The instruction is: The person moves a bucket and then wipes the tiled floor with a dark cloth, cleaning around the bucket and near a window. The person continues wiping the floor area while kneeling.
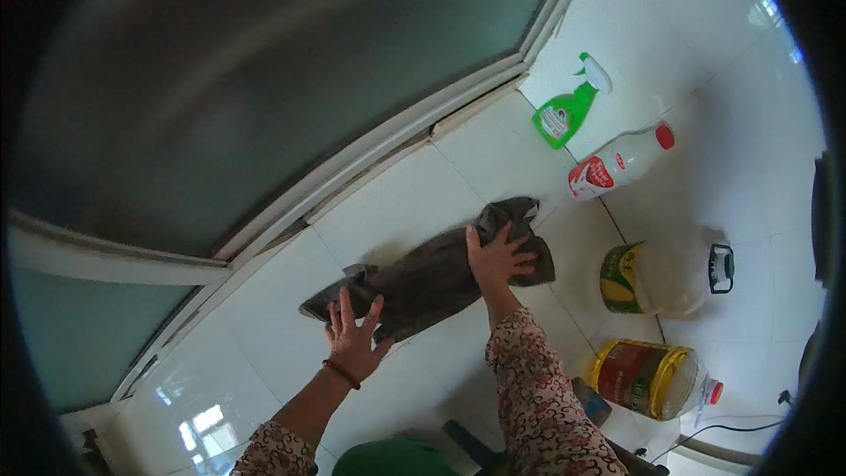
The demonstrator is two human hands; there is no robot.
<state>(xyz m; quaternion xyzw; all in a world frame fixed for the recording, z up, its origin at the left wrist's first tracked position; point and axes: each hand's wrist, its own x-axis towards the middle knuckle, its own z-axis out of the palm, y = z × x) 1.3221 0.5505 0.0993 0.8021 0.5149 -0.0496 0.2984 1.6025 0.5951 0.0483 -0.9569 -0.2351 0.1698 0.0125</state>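
A dark brown bundle of cloth (429, 284), long and loosely folded, lies slantwise on a white tiled surface (396, 195). Its ends are crumpled, and a small pale patch shows at the right end. My left hand (353, 337), with a beaded bracelet at the wrist, has its spread fingers at the lower left part of the cloth. Across the right part rests my right hand (500, 258), palm down with the fingers apart. Neither hand appears to grip the fabric. Patterned sleeves cover both forearms.
Frosted glass panels in a pale frame (377, 158) border the tiles. On the right are a green spray bottle (568, 109), a white bottle with a red cap (618, 162), a large clear jug (671, 284) and a yellow-labelled plastic bottle (648, 380). A green rounded object (393, 461) shows below.
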